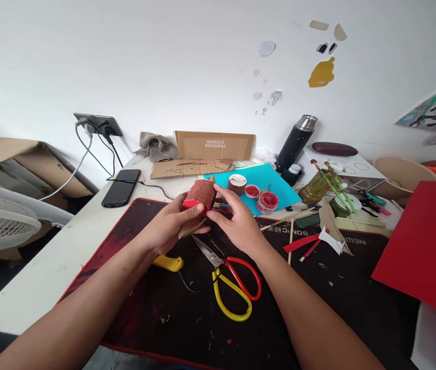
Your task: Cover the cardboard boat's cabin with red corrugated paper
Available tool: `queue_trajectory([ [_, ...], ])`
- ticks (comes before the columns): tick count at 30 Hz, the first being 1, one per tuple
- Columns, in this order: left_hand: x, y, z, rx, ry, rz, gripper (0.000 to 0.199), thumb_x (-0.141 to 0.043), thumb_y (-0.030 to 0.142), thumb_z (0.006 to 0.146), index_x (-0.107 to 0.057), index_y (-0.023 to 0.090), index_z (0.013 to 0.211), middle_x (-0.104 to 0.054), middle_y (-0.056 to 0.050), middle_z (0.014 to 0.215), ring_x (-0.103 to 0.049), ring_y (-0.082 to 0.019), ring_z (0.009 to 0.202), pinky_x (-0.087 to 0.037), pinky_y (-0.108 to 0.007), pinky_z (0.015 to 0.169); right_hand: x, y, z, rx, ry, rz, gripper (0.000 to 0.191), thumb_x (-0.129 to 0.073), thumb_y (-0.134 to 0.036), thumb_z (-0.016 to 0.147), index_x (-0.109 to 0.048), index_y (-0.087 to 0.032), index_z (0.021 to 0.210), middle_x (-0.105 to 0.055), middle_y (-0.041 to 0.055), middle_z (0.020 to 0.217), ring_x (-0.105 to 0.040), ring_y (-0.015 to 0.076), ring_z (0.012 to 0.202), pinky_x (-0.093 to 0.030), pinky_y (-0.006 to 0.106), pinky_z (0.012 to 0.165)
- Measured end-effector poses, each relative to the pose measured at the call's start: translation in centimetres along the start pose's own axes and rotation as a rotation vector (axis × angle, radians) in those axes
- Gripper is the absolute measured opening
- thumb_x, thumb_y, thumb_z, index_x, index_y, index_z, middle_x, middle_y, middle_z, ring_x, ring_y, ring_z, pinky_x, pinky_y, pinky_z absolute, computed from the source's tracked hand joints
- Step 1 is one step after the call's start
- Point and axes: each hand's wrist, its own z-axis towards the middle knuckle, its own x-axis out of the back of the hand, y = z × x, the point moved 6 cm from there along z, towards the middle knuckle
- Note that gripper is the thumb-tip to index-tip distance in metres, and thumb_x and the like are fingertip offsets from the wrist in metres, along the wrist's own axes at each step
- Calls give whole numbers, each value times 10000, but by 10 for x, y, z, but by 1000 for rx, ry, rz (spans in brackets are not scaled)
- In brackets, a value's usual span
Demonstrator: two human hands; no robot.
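Note:
A red-brown painted roll-shaped craft piece [201,190] with a bright red end and raw cardboard edges is held up over the dark desk mat. My left hand [177,220] grips it from the left, thumb pressed on the red end. On its other side, my right hand [237,218] holds its edge between thumb and forefinger. Below the hands lie scissors [214,260] with one red and one yellow handle, their blade tips pointing toward the left hand. A yellow-handled tool [168,263] is beside them, partly hidden by the left wrist.
Open paint pots [267,202] stand on a blue sheet [285,187] behind the hands. A black phone [121,188] lies at left, near a fan [0,216]. Brushes in a jar [314,187], a black flask [296,141] and red card [425,246] are at right.

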Motion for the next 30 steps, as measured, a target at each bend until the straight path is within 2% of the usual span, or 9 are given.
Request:
queue_trajectory([
  [4, -1, 0, 0, -5, -20, -11, 473, -950, 314, 878, -713, 207, 1273, -766, -70, 1077, -773, -208, 904, -749, -388, 783, 0, -2, 0, 5, 0, 7, 592, -773, -358, 1017, -624, -431, 1585, -613, 59, 1626, -636, 318, 1451, -596, 556, 1178],
  [10, 0, 0, 1, -14, -76, -18, 416, -925, 386, 915, -723, 212, 1235, -769, -41, 938, -782, -219, 899, -741, -411, 835, 1, -4, 0, -2, 1, 25, 591, -773, -364, 1016, -616, -427, 1582, -592, 51, 1653, -673, 298, 1389, -599, 546, 1171],
  [18, 4, -1, 4, -40, -168, -40, 418, -874, 457, 955, -758, 216, 1275, -824, -72, 1016, -803, -262, 978, -717, -448, 901, 3, -5, 2, -12, -6, 50, 592, -770, -380, 1019, -612, -426, 1588, -584, 53, 1657, -670, 298, 1393, -605, 538, 1170],
  [25, 2, 2, 3, -54, -133, -20, 459, -900, 454, 930, -747, 203, 1282, -826, -71, 1023, -811, -261, 983, -723, -427, 894, 4, -4, 1, -32, -15, 74, 618, -779, -379, 1014, -603, -404, 1607, -571, 66, 1683, -676, 298, 1396, -608, 538, 1172],
  [30, 0, 0, 2, -55, -90, 12, 547, -887, 454, 938, -703, 214, 1394, -823, -121, 1210, -808, -317, 1124, -717, -468, 944, 3, -6, 1, -85, -46, 100, 671, -807, -493, 1004, -582, -391, 1627, -614, 89, 1645, -630, 338, 1471, -599, 583, 1182],
])
